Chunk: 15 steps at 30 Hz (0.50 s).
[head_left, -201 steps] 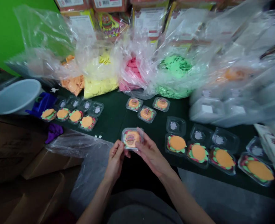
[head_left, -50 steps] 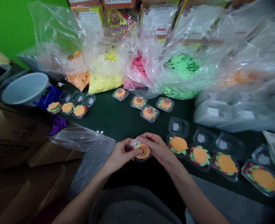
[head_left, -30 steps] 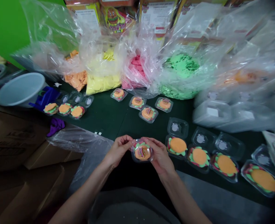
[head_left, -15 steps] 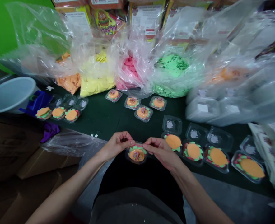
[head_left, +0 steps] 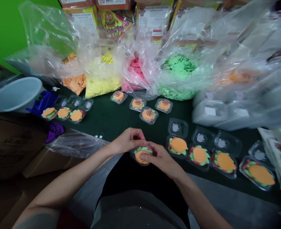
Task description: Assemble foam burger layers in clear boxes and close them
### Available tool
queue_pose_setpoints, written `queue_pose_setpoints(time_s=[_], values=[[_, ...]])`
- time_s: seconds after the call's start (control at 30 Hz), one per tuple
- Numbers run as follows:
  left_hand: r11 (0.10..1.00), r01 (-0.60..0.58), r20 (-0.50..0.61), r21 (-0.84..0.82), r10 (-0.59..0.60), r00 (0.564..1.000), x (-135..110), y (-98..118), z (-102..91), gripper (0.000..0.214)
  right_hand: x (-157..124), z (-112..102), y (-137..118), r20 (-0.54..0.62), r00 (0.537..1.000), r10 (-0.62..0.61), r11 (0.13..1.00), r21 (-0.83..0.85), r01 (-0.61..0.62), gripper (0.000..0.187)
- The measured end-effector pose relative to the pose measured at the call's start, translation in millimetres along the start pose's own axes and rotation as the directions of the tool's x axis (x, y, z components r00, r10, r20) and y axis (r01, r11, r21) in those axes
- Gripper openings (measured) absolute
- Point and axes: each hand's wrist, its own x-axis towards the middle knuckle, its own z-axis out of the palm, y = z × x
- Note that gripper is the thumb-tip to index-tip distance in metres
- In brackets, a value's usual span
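Over the table's near edge I hold a closed clear plastic burger box (head_left: 138, 156), with an orange bun and green and red layers showing inside. My left hand (head_left: 128, 140) is closed at its far edge, fingertips pinched there. My right hand (head_left: 163, 156) grips the right side, its thumb lying across the lid. To the right stand several open boxes, the nearest an open burger box (head_left: 178, 145) with its lid folded back. Beyond my hands sit several closed boxes, among them a closed burger box (head_left: 149, 115) with a printed label.
Plastic bags of orange pieces (head_left: 75, 84), yellow pieces (head_left: 102, 86), pink pieces (head_left: 136, 71) and green pieces (head_left: 180, 68) line the back. Stacked clear containers (head_left: 209, 113) stand right. A grey basin (head_left: 16, 95), blue object (head_left: 41, 103) and purple cloth (head_left: 54, 132) are left.
My right thumb has moved from the box's far edge onto its lid, covering part of the label. My left hand has shifted slightly right and away from me. The whole view has shifted slightly.
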Motion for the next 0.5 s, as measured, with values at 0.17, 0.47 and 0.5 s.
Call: queue_pose_setpoints(time_s=[0.17, 0.47, 0.5], values=[[0.981, -0.034, -0.139, 0.193, 0.061, 0.988, -19, -11, 4.8, 0.035, -2, 2, 7, -0.135, 0.991, 0.001, 0.985, 0.171, 0.022, 0.037], [0.974, 0.011, -0.141, 0.226, 0.021, 0.990, -47, -22, 16.5, 0.042, -11, 17, 14, -0.254, 0.965, 0.070, 0.944, 0.329, 0.018, 0.041], [0.978, 0.007, -0.134, 0.208, 0.021, 0.991, -45, -22, 15.6, 0.043, -11, 16, 14, -0.253, 0.964, 0.075, 0.941, 0.338, 0.016, 0.040]])
